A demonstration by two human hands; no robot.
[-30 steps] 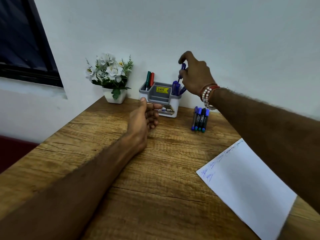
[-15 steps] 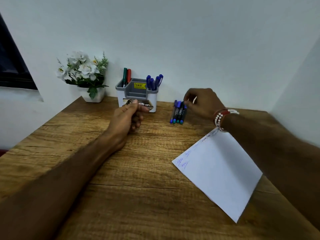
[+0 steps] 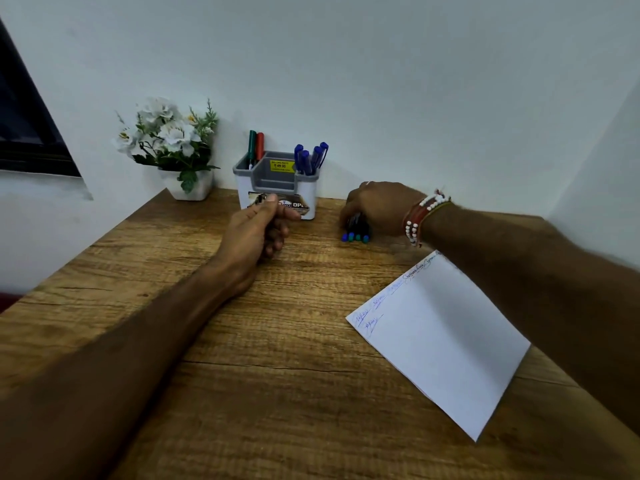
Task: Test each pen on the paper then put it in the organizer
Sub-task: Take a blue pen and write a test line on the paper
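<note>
We are resting our left hand point(image 3: 259, 230) on the wooden table point(image 3: 277, 393) just in front of the organizer point(image 3: 309, 190), with its fingers loosely curled toward the palm, the thumb lying over the index finger, and nothing showing in its grasp. We are reaching our right hand point(image 3: 377, 209) down over the row of loose pens point(image 3: 355, 237) lying side by side on the table to the right of the organizer. The back of the hand is covering most of them, so only their blue and green ends are peeking out toward us. The fingers are bending down onto the pens, but we cannot tell whether they are pinching one or only touching the row. Beaded bracelets point(image 3: 422, 213) are circling that wrist. The organizer is standing against the wall point(image 3: 415, 81), holding several blue pens point(image 3: 310, 157) upright in its right compartment and a green pen and a red pen point(image 3: 254, 147) in its left one. The paper point(image 3: 440, 334) is lying at an angle near our right forearm, carrying blue scribbles along its upper left edge. A white pot of flowers point(image 3: 173, 147) is sitting left of the organizer, beside a dark window point(image 3: 20, 116).
</note>
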